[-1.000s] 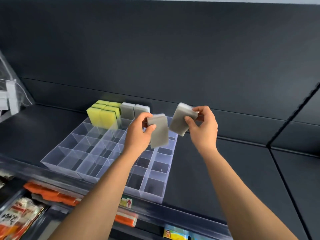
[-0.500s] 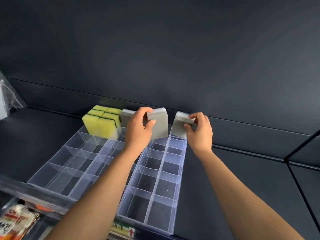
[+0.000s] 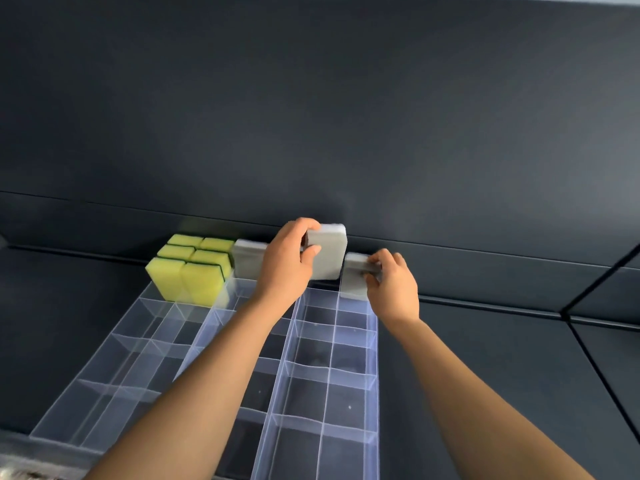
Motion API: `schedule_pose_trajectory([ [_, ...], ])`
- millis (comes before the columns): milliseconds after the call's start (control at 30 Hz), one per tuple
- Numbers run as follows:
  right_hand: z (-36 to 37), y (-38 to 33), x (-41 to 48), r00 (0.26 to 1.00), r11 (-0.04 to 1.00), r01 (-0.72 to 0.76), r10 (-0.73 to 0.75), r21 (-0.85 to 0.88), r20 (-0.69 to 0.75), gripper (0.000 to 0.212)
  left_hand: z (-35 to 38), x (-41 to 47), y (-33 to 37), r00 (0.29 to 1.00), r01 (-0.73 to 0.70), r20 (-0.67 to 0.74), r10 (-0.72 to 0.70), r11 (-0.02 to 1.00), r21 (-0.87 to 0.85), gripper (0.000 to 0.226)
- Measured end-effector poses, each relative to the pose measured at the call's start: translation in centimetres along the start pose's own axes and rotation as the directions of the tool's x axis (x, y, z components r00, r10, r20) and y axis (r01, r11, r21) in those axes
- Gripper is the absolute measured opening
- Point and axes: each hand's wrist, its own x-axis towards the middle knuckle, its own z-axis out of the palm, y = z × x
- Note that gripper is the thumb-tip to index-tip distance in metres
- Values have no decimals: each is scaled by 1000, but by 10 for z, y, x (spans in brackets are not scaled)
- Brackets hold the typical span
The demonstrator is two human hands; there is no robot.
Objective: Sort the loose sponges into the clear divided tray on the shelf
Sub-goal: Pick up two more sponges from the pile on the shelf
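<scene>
Dark grey panels (image 3: pixel 311 116) back the shelf (image 3: pixel 502 393) we work at, and on it lies the clear divided tray (image 3: pixel 376 358), most of its compartments bare. At the far left corner six yellow sponges (image 3: pixel 190 271) with dark scouring layers stand on edge, and a grey sponge (image 3: pixel 246 259) stands just beside them in the back row. Our left hand (image 3: pixel 285 265) holds a second grey sponge (image 3: pixel 329 252) upright above the back row, thumb across its front face and the fingers (image 3: pixel 301 225) curled over its top left corner. Our right hand (image 3: pixel 394 287) pinches a third grey sponge (image 3: pixel 354 277) near its top edge; that one sits lower, and its bottom seems to be inside the back right compartment, though we cannot tell whether it touches the floor. We judge these sponges to be very light, soft and springy, with a slightly grippy surface that will not slip. A hard squeeze would bulge them and make them catch on the thin dividers, so a gentle pinch across the two broad faces, high up near the top edge, suits best. That leaves the lower half free to slide between the walls. The tray looks light too, so a sponge that jams could drag it along.
</scene>
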Motion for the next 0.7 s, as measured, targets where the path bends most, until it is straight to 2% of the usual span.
schedule_pose_trajectory([
  [467, -4, 2, -2, 1000, 1000, 14, -14, -17, -23, 19, 9, 6, -12, 991, -30, 134, 16, 994, 101, 26],
  [700, -6, 3, -4, 999, 998, 44, -44, -42, -8, 38, 16, 5, -20, 981, -40, 196, 8, 986, 162, 24],
])
